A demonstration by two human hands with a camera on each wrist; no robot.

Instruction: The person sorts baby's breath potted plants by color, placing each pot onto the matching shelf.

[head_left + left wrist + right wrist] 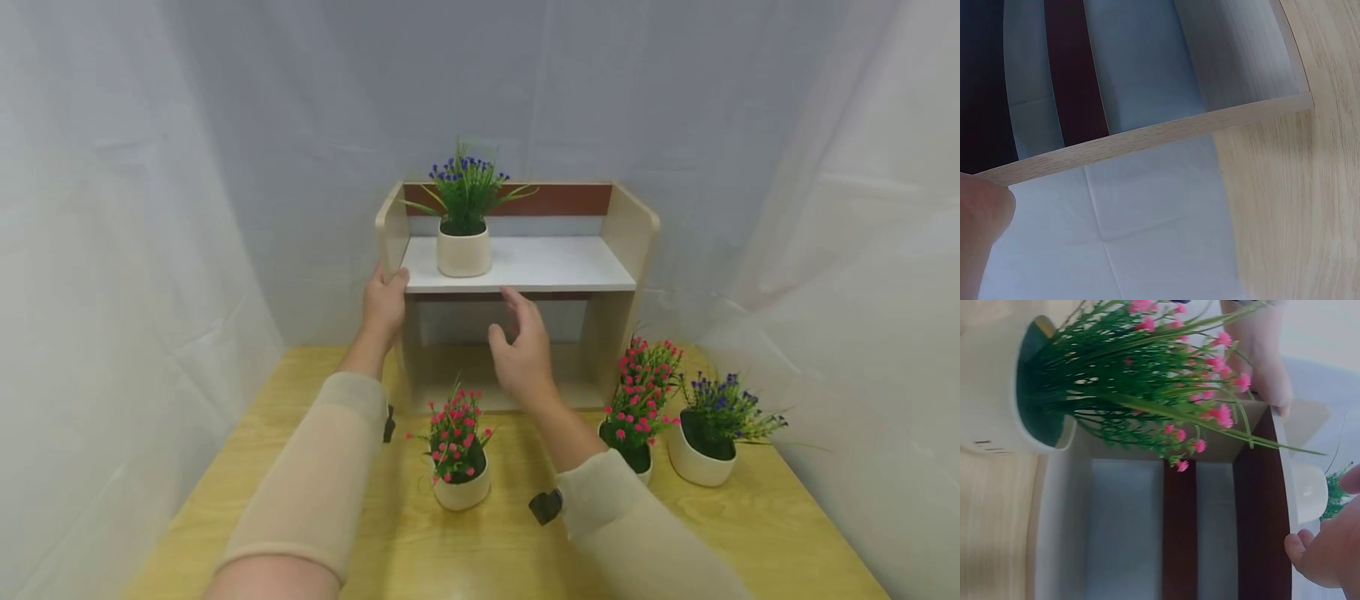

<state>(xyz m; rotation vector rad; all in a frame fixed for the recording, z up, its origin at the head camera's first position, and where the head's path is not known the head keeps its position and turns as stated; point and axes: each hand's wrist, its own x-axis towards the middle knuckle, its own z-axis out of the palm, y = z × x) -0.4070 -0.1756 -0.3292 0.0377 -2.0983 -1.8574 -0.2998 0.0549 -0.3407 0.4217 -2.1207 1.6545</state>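
A small two-tier wooden shelf point(555, 260) with a white upper board stands at the back of the table. My left hand point(384, 307) grips its left side panel point(392, 233), the thumb on the front edge by the white board. On that board, toward the left, sits a white pot point(463, 253) of blue-purple artificial flowers. Just in front of the board's edge is my right hand point(522, 350), holding nothing, thumb apart from loosely bent fingers. In the right wrist view its fingertips point(1295, 545) come right at the board's edge.
On the table point(300, 492), a pink-flowered pot point(461, 487) stands before the shelf, between my forearms. To the right, another pink-flowered plant point(643, 379) is partly behind my right sleeve, beside a blue-flowered pot point(701, 458). Pale curtains point(112, 250) hang around the table.
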